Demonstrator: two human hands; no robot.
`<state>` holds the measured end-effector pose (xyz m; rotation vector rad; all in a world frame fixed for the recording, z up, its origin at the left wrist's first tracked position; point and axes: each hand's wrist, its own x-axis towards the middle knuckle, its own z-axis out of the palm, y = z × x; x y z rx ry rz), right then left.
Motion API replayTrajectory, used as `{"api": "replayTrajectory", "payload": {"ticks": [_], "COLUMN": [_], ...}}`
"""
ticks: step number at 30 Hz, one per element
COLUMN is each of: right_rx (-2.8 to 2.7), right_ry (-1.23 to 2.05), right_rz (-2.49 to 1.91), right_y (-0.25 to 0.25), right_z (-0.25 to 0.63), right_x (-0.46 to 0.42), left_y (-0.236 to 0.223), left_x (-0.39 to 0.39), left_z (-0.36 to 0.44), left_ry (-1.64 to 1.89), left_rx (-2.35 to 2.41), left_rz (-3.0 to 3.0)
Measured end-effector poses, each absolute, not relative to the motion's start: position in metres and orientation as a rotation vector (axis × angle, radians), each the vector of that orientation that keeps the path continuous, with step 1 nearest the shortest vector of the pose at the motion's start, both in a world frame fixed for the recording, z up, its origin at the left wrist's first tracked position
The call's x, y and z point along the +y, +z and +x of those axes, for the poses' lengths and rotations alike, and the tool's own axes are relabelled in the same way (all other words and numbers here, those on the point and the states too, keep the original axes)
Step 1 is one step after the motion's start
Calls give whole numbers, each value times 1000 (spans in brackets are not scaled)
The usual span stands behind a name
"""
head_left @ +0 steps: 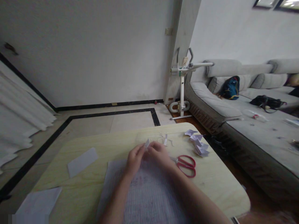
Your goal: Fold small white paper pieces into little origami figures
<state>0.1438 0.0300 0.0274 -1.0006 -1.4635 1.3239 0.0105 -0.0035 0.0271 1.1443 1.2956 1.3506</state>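
Observation:
Between the fingertips of both hands is a small piece of folded white paper (147, 143), held up over the table. My left hand (135, 156) pinches it from the left side. On the other side, my right hand (159, 153) is closed at its edge, the fingers partly hiding it. Below both hands lies a large sheet of printed paper (144, 193), its print too blurred to read. Scissors with red handles (187, 165) rest just right of my right hand, their blades mostly hidden by it. Thin paper scraps (165, 140) are scattered behind the hands.
Several folded paper pieces (198, 143) sit near the table's right edge. White paper sheets lie at left, one rectangular sheet (83, 162) and one pile (38, 203) at the corner. Beyond the wooden table (224, 186) are a grey sofa (254, 130) and an exercise machine (182, 90).

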Motion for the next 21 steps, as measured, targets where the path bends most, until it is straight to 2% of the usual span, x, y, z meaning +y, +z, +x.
{"api": "replayTrajectory", "payload": {"ticks": [21], "right_rx": [-1515], "right_ry": [1351], "right_rz": [-970], "right_y": [23], "right_z": [148], "right_x": [31], "left_y": [26], "left_x": [-6], "left_z": [13], "left_ry": [1350], "left_rx": [1334], "left_rz": [1267]}}
